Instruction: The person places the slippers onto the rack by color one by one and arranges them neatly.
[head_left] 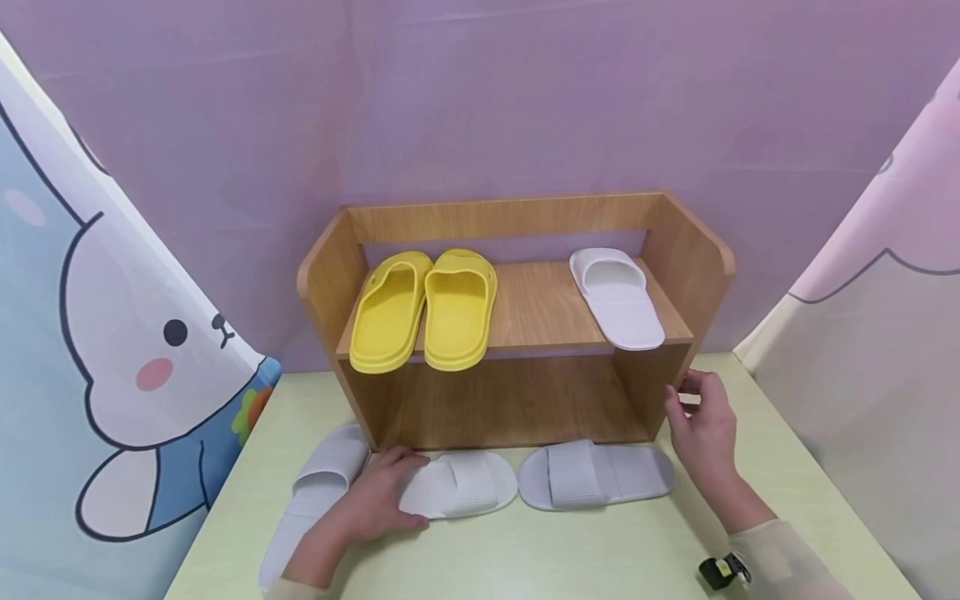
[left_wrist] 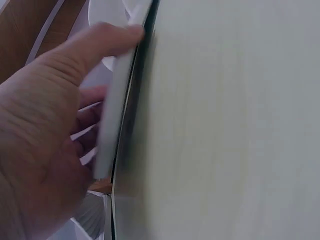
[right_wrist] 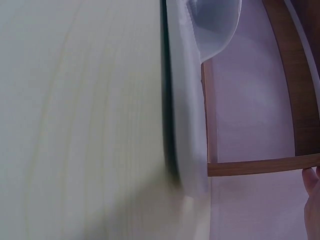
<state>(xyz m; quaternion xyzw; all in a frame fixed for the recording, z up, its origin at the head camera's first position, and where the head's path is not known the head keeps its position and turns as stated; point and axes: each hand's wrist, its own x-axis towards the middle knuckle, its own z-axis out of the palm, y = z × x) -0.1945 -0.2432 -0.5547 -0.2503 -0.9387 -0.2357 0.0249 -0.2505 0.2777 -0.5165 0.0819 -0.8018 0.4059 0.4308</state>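
Observation:
My left hand point(head_left: 382, 496) grips the heel end of a white slipper point(head_left: 471, 483) that lies crosswise on the table before the shoe rack. In the left wrist view, the thumb point(left_wrist: 112, 40) lies over the slipper's edge point(left_wrist: 116, 110) and the fingers reach around its far side. At the rack's right end, my right hand point(head_left: 703, 429) has its fingers loosely bent against the outside of the wooden side panel point(head_left: 693, 275). Those fingertips point(right_wrist: 308, 179) appear at the edge of the right wrist view, touching the panel.
A pair of yellow slippers point(head_left: 459, 325) and a single white slipper point(head_left: 624, 312) stand on the rack's upper shelf point(head_left: 536, 304). Pale grey slippers lie on the table point(head_left: 540, 558): one point(head_left: 311, 500) beside my left forearm, one point(head_left: 626, 475) near my right hand. A small black object point(head_left: 716, 573) is by my right sleeve.

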